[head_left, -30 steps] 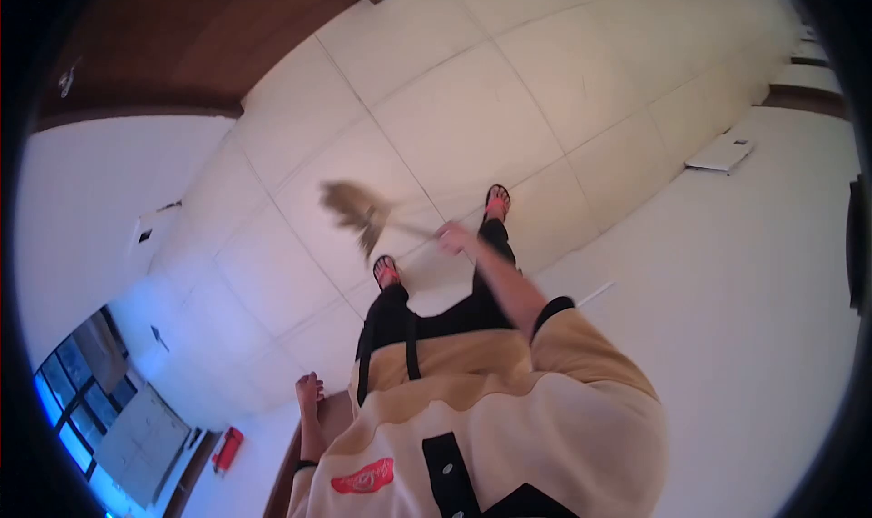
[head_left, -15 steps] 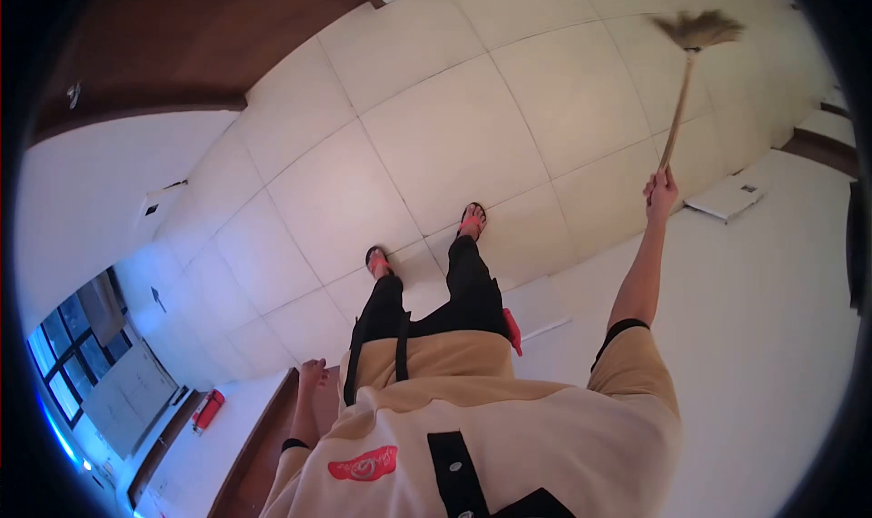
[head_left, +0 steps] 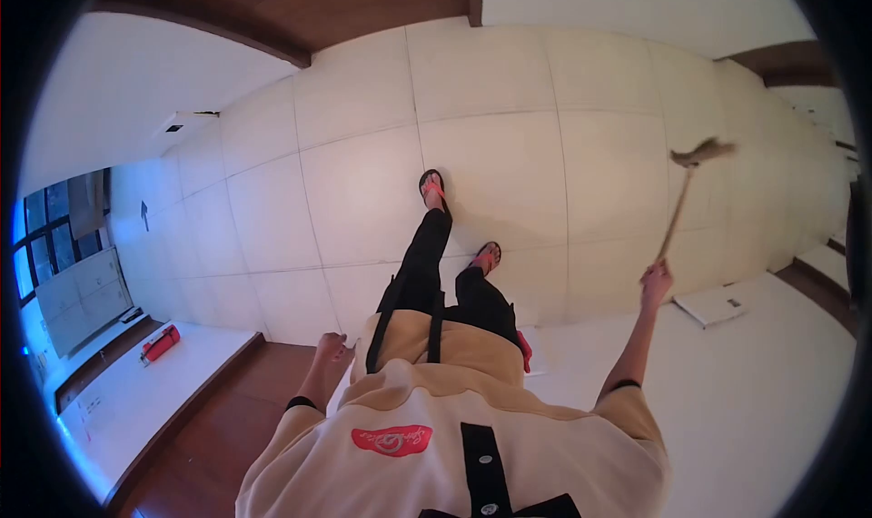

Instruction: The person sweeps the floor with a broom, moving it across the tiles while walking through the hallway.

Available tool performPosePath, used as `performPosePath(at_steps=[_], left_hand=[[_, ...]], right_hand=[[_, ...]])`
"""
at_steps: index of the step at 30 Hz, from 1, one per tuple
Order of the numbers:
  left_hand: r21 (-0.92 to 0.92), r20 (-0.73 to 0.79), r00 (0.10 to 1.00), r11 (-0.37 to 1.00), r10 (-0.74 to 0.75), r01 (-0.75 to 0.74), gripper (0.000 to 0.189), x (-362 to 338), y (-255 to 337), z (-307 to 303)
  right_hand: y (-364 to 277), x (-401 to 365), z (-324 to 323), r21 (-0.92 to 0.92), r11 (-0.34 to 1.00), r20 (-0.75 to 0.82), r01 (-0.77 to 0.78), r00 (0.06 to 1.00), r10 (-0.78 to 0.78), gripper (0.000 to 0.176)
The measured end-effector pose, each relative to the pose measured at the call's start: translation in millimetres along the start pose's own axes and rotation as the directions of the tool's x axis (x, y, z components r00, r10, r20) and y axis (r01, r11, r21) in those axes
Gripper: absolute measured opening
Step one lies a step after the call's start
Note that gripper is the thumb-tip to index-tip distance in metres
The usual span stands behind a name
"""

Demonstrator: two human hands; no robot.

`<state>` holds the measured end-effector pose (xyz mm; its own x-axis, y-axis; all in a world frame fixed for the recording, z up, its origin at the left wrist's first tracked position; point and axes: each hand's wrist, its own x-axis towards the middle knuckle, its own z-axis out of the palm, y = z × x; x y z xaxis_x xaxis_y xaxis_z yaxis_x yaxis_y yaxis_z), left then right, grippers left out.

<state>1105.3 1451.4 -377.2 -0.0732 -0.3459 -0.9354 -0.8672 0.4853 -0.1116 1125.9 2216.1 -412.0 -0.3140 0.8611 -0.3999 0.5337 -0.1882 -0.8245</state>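
Note:
My right hand (head_left: 656,283) is closed around the handle of a broom (head_left: 678,211), with the arm stretched out to the right. The broom points away from me, and its blurred brown bristle head (head_left: 701,153) is over the tiled floor (head_left: 490,177). Low on the left, beside my hip, hangs my left hand (head_left: 332,347), its fingers curled in with nothing showing in them. My sandalled feet are on the tiles, the left foot (head_left: 433,189) in front of the right foot (head_left: 488,258).
White walls (head_left: 727,400) border the corridor on both sides. A brown door (head_left: 372,4) stands ahead, and a brown doorway floor (head_left: 222,418) lies by my left side. A red fire extinguisher (head_left: 160,343) is at the left wall. Windows (head_left: 56,232) are at the far left.
The view has turned and shifted along the corridor. My left foot has stepped forward past the right. The broom head has swung lower in view, nearer to me, still in my right hand.

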Motion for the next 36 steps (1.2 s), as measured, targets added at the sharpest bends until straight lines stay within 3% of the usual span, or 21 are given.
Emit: performPosePath(at_steps=[3, 5, 7, 9, 12, 13, 15, 16, 19, 20, 21, 23, 24, 26, 27, 28, 29, 32, 34, 35, 36], left_hand=[[0.070, 0.063, 0.997, 0.997, -0.041, 0.037, 0.025, 7, 34, 8], [0.111, 0.071, 0.997, 0.993, 0.020, -0.027, 0.029, 12, 73, 6], [0.010, 0.046, 0.988, 0.989, 0.150, -0.151, 0.031, 30, 93, -2], [-0.064, 0.035, 0.982, 0.981, 0.186, -0.184, 0.030, 33, 117, -20], [-0.095, -0.008, 0.982, 0.978, 0.189, -0.188, 0.031, 28, 136, -54], [-0.104, -0.030, 0.983, 0.978, 0.179, -0.181, 0.031, 28, 136, -63], [-0.131, -0.077, 0.988, 0.981, 0.135, -0.145, 0.032, 28, 134, -80], [-0.158, -0.099, 0.988, 0.979, 0.116, -0.131, 0.031, 26, 132, -87], [-0.248, -0.099, 0.992, 0.964, 0.073, -0.096, 0.028, 28, 115, -100], [-0.282, -0.086, 0.994, 0.956, 0.061, -0.083, 0.026, 29, 105, -103], [-0.295, -0.046, 0.999, 0.955, 0.026, -0.038, 0.025, 29, 94, -104], [-0.320, 0.040, 0.999, 0.947, -0.029, 0.041, 0.022, 33, 84, -104], [-0.303, 0.010, 0.999, 0.952, -0.046, 0.047, 0.021, 28, 89, -97], [-0.327, 0.146, 0.988, 0.940, -0.051, 0.097, 0.021, 37, 92, -96], [-0.330, 0.211, 0.976, 0.936, -0.054, 0.123, 0.020, 46, 93, -96], [-0.353, 0.244, 0.968, 0.935, 0.051, 0.040, 0.022, 57, 90, -96], [-0.277, 0.179, 0.983, 0.961, 0.050, 0.001, 0.023, 54, 100, -95], [-0.114, 0.035, 0.995, 0.989, 0.095, -0.091, 0.025, 40, 164, -90], [-0.103, 0.016, 0.992, 0.987, 0.122, -0.120, 0.026, 35, 188, -91], [-0.079, 0.023, 0.992, 0.989, 0.124, -0.121, 0.026, 36, 194, -91], [-0.051, 0.031, 0.992, 0.991, 0.123, -0.122, 0.026, 38, 198, -91]], right_hand=[[-43, -87, 59, -0.187, 0.976, 0.232, -0.110, 0.961, 0.153, 0.024], [-64, -123, 98, -0.275, 0.955, 0.471, -0.108, 0.851, 0.231, 0.036], [-76, -145, 154, -0.348, 0.935, 0.682, -0.065, 0.667, 0.300, 0.044], [-102, -167, 239, -0.325, 0.938, 0.856, 0.121, 0.460, 0.237, 0.045], [-58, -183, 398, -0.215, 0.967, 0.957, 0.139, 0.229, 0.180, 0.042], [-24, -187, 463, -0.072, 0.913, 0.989, 0.402, 0.145, 0.015, 0.041], [-24, -208, 564, -0.317, 0.948, 0.915, -0.020, 0.255, 0.311, 0.038], [-32, -204, 608, -0.319, 0.945, 0.927, 0.076, 0.232, 0.295, 0.037], [-17, -163, 686, -0.306, 0.952, 0.893, -0.031, 0.336, 0.298, 0.033], [-15, -131, 682, -0.221, 0.922, 0.898, -0.317, 0.304, 0.319, 0.031], [-1, -95, 667, -0.075, 0.876, 0.928, -0.476, 0.289, 0.237, 0.028], [-28, -48, 597, -0.099, 0.920, 0.737, -0.380, 0.593, 0.324, 0.028], [-29, -14, 549, -0.021, 0.932, 0.747, -0.361, 0.614, 0.255, 0.029], [-51, 34, 457, -0.047, 0.951, 0.594, -0.306, 0.757, 0.273, 0.032], [-51, 58, 420, -0.124, 0.958, 0.467, -0.258, 0.837, 0.286, 0.032], [-53, 77, 384, -0.210, 0.959, 0.369, -0.191, 0.893, 0.258, 0.029], [-63, 80, 360, -0.411, 0.910, 0.232, -0.054, 0.959, 0.161, 0.025], [-67, 68, 289, -0.323, 0.946, 0.135, -0.002, 0.990, 0.048, 0.019], [-87, 14, 246, -0.346, 0.937, 0.212, 0.046, 0.977, 0.030, 0.021], [-99, -22, 232, -0.321, 0.947, 0.285, 0.021, 0.956, 0.075, 0.024], [-117, -56, 222, -0.350, 0.928, 0.390, -0.130, 0.880, 0.271, 0.029]])
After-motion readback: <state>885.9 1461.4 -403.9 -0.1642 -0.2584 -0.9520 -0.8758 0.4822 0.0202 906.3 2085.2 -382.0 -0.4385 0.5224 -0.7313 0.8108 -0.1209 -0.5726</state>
